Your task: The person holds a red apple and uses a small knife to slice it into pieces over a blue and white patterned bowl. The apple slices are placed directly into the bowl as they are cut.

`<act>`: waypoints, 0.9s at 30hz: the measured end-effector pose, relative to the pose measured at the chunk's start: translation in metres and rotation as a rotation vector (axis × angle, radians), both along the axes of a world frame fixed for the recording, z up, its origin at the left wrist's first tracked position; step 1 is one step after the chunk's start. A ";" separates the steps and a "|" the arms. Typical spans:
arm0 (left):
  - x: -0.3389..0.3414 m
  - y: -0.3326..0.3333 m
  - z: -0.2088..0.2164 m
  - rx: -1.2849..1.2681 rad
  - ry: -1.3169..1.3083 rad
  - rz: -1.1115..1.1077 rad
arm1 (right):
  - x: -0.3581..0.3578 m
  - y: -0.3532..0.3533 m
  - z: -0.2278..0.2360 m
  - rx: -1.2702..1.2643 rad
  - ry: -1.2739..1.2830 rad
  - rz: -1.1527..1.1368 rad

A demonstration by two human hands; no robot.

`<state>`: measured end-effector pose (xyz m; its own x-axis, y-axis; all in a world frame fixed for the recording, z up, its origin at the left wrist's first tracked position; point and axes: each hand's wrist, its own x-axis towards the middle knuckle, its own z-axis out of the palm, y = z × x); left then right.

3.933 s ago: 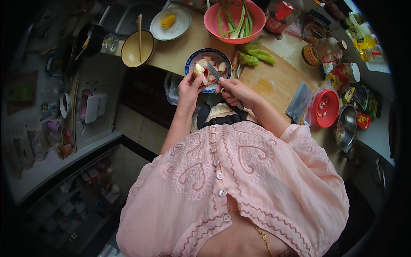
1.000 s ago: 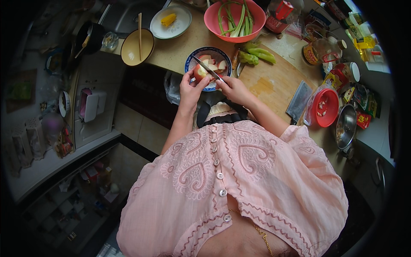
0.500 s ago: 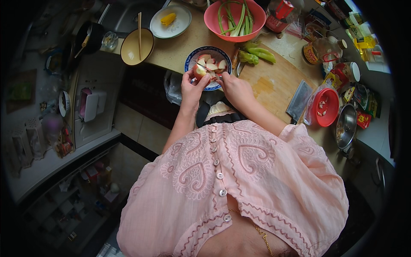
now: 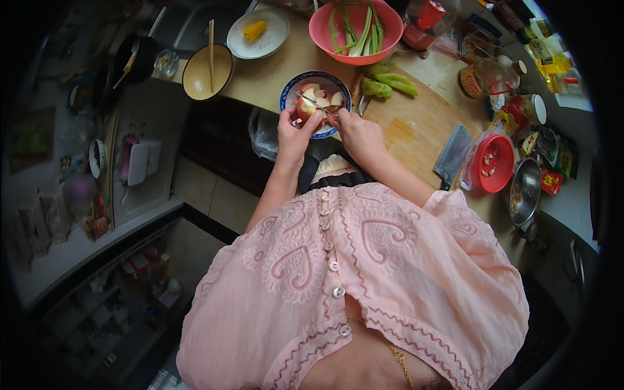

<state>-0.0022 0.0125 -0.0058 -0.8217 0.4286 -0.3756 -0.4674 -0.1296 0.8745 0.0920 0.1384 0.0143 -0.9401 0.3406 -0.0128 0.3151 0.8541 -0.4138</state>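
Observation:
My left hand [image 4: 297,132] is closed around a partly cut red apple [image 4: 305,112], held over the near side of a blue-patterned bowl [image 4: 283,97]. Cut apple pieces [image 4: 337,98] with red skin lie in that bowl. In my right hand [image 4: 360,135] is a small knife [image 4: 316,104], its thin blade slanting across the apple toward the far left. Its handle is mostly hidden by my fingers.
Right of the bowl, green peppers [image 4: 394,82] lie by a wooden cutting board [image 4: 406,127] with a cleaver [image 4: 453,155]. Beyond are a pink basin [image 4: 316,40] of green stalks and a white plate [image 4: 242,47]. A yellow bowl [image 4: 197,73] with chopsticks stands left, a red bowl [image 4: 507,162] right.
The knife blade has shifted slightly across the apple, and the apple has turned a little in my left hand. Both hands stay over the bowl's near edge.

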 end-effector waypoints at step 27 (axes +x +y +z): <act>-0.002 -0.006 -0.004 0.112 -0.139 -0.032 | -0.006 0.005 -0.002 -0.112 0.003 -0.024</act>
